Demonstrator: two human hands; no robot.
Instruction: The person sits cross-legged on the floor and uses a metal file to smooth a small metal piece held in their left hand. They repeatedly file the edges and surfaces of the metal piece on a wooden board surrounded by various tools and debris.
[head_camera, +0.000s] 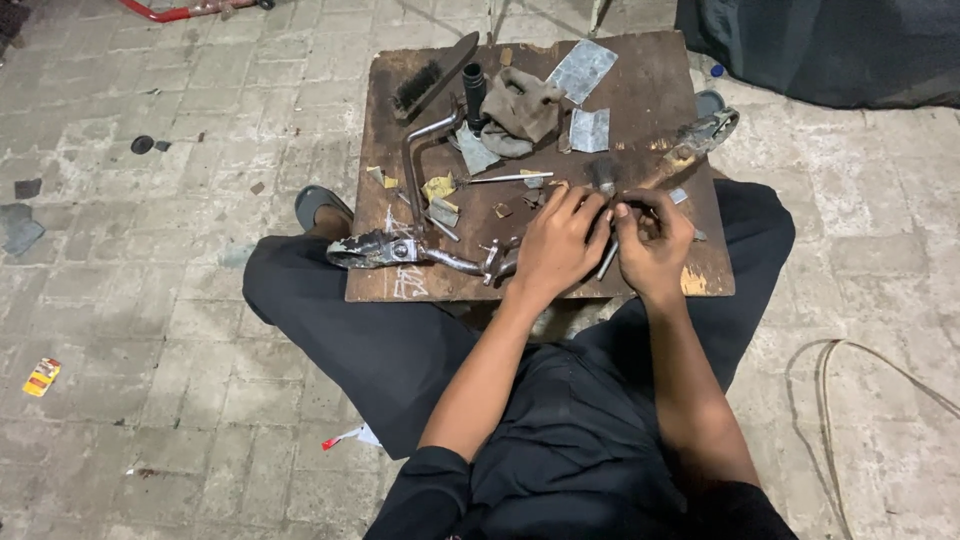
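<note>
My left hand (558, 243) and my right hand (652, 238) meet over the near edge of a low brown wooden board (650, 100). Between their fingertips is a thin metal rod (607, 262) that slants down toward me; both hands pinch it. Just left of my left hand lies a grimy metal lever part (400, 250) with a bent rod running up the board. A small hammer (603, 176) lies just beyond my fingers.
On the board lie a black brush (425, 80), a dirty cloth (520, 108), metal sheet scraps (582, 70) and another greasy part (705, 135) at the right edge. Brick paving surrounds it. A dark tarp (830, 50) is far right; a cable (850, 360) loops right.
</note>
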